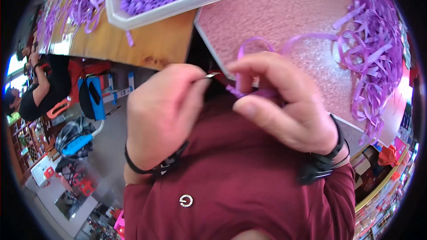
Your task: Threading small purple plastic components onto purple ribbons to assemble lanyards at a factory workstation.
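Purple ribbon (253, 90) pinched in right hand (284, 102) to hold the loop steady, left hand (162, 115) pinching a needle (212, 76) toward it.

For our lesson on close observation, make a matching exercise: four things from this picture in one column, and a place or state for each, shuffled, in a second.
Things:
1. white tray
2. purple ribbon loop
3. left hand
4. loose ribbon pile

Places or states:
A. pinching a thin metal piece
B. heaped at the pink mat's right side
C. filled with small purple pieces
D. held by the right hand

Pairs: 1-C, 2-D, 3-A, 4-B
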Demonstrator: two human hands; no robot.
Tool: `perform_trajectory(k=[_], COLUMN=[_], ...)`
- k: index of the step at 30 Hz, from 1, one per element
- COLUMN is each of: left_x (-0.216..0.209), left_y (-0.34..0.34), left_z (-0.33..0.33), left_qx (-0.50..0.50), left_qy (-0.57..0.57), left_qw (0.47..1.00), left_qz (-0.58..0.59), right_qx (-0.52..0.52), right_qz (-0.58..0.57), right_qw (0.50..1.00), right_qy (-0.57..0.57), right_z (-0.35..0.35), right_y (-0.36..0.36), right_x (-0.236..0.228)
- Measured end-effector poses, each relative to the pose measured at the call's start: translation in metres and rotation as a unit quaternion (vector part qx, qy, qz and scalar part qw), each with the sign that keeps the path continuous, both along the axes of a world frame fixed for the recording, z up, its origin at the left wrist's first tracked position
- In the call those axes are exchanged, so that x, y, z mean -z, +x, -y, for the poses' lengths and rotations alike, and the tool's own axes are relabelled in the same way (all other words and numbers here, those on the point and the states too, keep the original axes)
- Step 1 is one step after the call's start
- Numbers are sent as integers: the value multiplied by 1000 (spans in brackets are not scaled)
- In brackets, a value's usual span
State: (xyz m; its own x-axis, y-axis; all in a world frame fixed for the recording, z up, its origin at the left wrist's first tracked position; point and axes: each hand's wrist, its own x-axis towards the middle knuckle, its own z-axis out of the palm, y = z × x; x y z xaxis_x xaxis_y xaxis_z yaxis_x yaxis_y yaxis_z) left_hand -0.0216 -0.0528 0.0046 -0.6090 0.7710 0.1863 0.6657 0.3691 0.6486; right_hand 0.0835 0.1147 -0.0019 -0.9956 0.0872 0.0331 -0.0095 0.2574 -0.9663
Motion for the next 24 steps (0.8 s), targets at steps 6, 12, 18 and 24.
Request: perform_trajectory(k=[6, 12, 18, 24], left_x=[-5, 5, -18, -63], left_y=[10, 11, -10, -76], left_z=[2, -10, 2, 43], left_qx=[-40, 41, 69, -68], left_qy=[118, 127, 46, 304], left_qw=[902, 776, 808, 856], left_qz=[413, 616, 584, 413], right_qx=[-6, -1, 23, 177], right_qz=[-152, -289, -259, -9], right_qw=[988, 957, 965, 982], right_qy=[28, -1, 35, 67], right_z=[2, -1, -11, -30], right_y=[-1, -5, -4, 16], right_x=[8, 1, 4, -4])
